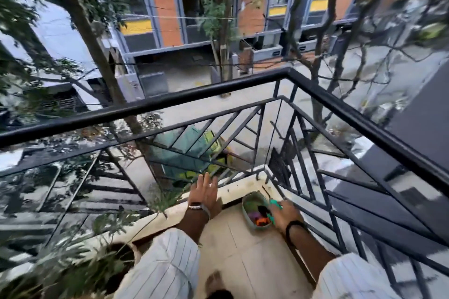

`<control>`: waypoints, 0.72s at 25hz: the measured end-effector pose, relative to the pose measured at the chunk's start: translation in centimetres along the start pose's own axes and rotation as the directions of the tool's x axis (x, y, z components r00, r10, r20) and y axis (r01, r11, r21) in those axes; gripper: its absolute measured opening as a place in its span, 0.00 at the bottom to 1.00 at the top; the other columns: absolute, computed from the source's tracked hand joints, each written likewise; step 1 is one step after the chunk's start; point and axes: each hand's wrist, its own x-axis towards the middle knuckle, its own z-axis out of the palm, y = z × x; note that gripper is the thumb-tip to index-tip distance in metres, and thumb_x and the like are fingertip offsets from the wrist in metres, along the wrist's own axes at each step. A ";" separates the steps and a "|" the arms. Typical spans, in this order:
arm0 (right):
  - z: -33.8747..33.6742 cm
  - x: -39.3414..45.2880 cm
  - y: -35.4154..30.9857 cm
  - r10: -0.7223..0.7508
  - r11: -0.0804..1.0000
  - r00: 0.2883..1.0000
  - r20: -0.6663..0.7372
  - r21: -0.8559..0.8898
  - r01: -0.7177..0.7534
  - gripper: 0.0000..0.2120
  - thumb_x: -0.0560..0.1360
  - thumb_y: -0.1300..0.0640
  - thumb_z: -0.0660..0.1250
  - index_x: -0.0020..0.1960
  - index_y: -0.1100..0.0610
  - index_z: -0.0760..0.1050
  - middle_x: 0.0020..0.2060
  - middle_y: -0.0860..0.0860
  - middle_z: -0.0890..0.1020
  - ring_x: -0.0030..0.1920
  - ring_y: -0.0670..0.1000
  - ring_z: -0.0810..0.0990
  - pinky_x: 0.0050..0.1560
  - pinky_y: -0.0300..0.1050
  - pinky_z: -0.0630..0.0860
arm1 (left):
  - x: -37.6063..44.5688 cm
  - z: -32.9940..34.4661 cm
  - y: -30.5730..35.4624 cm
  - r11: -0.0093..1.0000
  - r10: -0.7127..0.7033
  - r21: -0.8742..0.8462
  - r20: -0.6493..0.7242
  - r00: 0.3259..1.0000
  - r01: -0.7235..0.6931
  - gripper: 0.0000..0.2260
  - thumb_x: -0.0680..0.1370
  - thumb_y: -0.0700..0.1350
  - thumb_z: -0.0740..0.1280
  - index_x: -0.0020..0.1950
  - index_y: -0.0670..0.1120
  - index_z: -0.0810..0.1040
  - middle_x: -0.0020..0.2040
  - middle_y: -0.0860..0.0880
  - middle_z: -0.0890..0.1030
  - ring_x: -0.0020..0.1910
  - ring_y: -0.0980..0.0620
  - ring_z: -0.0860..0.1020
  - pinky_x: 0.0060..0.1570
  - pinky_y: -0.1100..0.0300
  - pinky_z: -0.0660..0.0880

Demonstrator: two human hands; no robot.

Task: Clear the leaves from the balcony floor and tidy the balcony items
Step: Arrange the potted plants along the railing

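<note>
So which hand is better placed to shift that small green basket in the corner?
Probably the right hand: it already grips something teal at the basket rim. The left hand is open, away by the ledge.
</note>
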 end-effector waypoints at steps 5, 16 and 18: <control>-1.8 6.4 -3.0 0.068 0.997 0.997 -0.025 -0.042 -0.069 0.20 0.81 0.43 0.58 0.64 0.55 0.75 0.62 0.58 0.80 0.62 0.59 0.77 0.58 0.48 0.73 | 10.9 0.7 0.9 0.993 0.116 0.004 0.067 0.991 -0.116 0.35 0.79 0.59 0.60 0.81 0.48 0.50 0.81 0.42 0.51 0.79 0.41 0.52 0.74 0.43 0.59; 0.2 21.3 -1.1 0.153 0.970 0.988 0.039 -0.198 -0.142 0.19 0.80 0.48 0.59 0.65 0.57 0.75 0.61 0.61 0.80 0.63 0.61 0.76 0.60 0.51 0.73 | 23.3 9.7 3.7 0.967 0.252 -0.076 0.195 0.948 -0.241 0.36 0.77 0.57 0.61 0.79 0.44 0.53 0.80 0.41 0.54 0.78 0.41 0.56 0.72 0.45 0.63; 2.8 25.1 1.6 0.156 0.968 0.983 0.094 -0.211 -0.134 0.19 0.80 0.48 0.60 0.64 0.58 0.75 0.60 0.61 0.80 0.61 0.62 0.77 0.59 0.51 0.74 | 25.0 13.2 4.1 0.964 0.257 -0.129 0.215 0.942 -0.234 0.36 0.79 0.56 0.61 0.80 0.42 0.51 0.81 0.41 0.53 0.79 0.41 0.55 0.74 0.46 0.60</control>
